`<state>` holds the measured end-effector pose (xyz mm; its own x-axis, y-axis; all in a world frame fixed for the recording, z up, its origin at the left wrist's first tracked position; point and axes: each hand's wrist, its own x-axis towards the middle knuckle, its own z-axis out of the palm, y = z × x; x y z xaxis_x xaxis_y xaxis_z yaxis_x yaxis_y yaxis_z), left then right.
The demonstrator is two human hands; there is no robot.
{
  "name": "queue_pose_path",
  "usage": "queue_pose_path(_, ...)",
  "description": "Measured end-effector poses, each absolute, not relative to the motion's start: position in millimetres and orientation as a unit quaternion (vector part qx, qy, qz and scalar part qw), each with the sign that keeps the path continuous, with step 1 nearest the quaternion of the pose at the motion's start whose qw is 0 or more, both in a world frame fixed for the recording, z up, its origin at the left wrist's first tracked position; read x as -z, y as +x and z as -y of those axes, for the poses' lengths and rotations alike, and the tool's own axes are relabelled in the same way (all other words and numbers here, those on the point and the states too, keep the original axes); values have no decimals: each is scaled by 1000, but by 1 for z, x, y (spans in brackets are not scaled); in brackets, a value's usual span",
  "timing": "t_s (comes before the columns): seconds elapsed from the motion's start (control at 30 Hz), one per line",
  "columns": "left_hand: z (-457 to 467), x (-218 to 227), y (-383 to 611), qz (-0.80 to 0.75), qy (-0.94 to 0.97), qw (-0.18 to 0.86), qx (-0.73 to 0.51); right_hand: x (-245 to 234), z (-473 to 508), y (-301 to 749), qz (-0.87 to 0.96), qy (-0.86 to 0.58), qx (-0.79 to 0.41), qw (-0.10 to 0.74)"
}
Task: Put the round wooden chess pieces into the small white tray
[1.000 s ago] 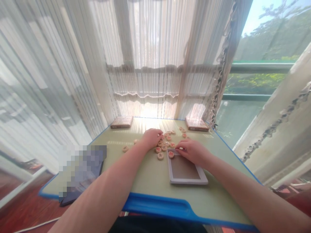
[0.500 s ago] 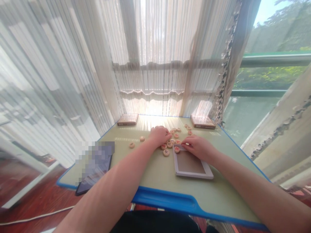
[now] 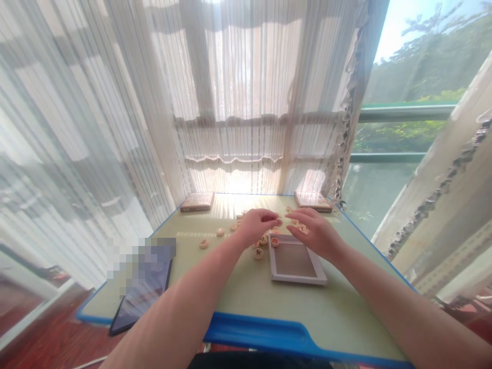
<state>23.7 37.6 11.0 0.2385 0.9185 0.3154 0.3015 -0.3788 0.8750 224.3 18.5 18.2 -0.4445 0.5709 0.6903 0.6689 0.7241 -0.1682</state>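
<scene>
Left hand (image 3: 257,225) shifted rightward; right hand (image 3: 317,230) opened out past the tray (image 3: 300,281)

Against the frame half a second ago, your left hand sits further right over the cluster; your right fingers have spread and gone forward beyond the tray's far edge.

You have a pale disc (image 3: 279,222) pinched between left thumb and fingertips, between your two hands; its marking cannot be read. Your right hand stands open, thumb apart from fingers, with nothing seen in its grasp; marked discs (image 3: 302,226) lie just under it, partly hidden.

Handling note: grip the disc by its rim and lift it straight, since its neighbours look close enough to be nudged; keep your right fingertips off the left ones, as the gap between them looks narrow; a light touch should do, for such discs would likely slide if pushed.

Outward: a red-marked disc (image 3: 274,241) at the tray's far left corner; a black-marked disc (image 3: 258,253) just left of the tray; a lone disc (image 3: 203,244) well left of the cluster; a tablet (image 3: 144,297), partly pixelated, near the left side of the table (image 3: 246,287); a left box (image 3: 197,202) and a right box (image 3: 313,201) by the far corners; sheer curtain (image 3: 238,92) behind.
</scene>
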Motion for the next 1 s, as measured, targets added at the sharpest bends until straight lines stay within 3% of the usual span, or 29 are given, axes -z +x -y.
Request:
queue_pose_path(0.27, -19, -24, 37, -316, 646, 533, -446, -36, 2, 221, 858, -302, 121, 398)
queue_pose_path(0.77, -22, -19, 39, -289, 568, 615, -463, -35, -1, 221, 854, -291, 109, 416)
queue_pose_path(0.87, -26, -19, 32, -373, 580, 497, -526, -40, -1, 220, 848, -337, 55, 406)
queue_pose_path(1.0, -23, -17, 17, -520, 676, 122, -508, -51, 7, 221, 845, -424, -59, 320)
